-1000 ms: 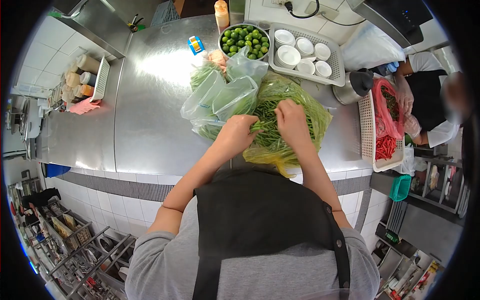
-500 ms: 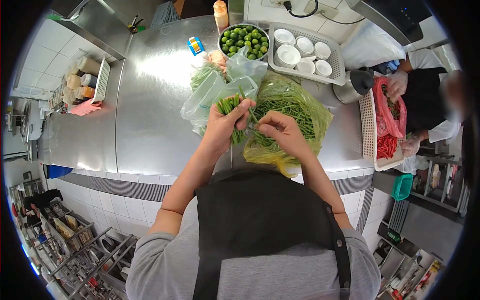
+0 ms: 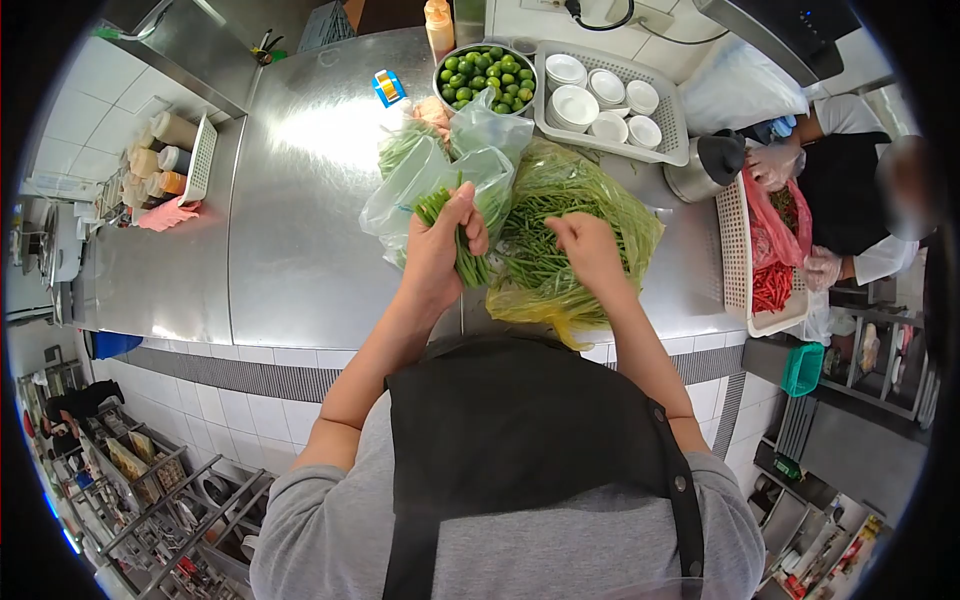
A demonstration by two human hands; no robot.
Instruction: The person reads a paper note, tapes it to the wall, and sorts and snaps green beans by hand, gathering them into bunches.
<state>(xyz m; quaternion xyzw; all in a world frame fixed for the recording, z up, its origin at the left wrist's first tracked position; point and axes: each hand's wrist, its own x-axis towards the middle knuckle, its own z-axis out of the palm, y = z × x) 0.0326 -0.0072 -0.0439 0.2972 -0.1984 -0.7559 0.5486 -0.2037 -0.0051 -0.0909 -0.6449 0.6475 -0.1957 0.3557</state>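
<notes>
My left hand is wrapped round a bundle of green beans, whose ends stick out above and below the fingers. Behind it lie clear plastic bags with green stalks inside. My right hand hovers over loose green beans in an open yellow-green plastic bag. Its fingers are curled together, and whatever they may pinch is too small to make out.
Behind the bags stand a bowl of green limes, a squeeze bottle and a basket of white cups. A metal jug is on the right. A co-worker's gloved hands touch a red bag above a basket.
My left hand has come back from the yellow-green bag and turned upright with the bundle. My right hand went to that bundle with a bean, then moved back over the yellow-green bag.
</notes>
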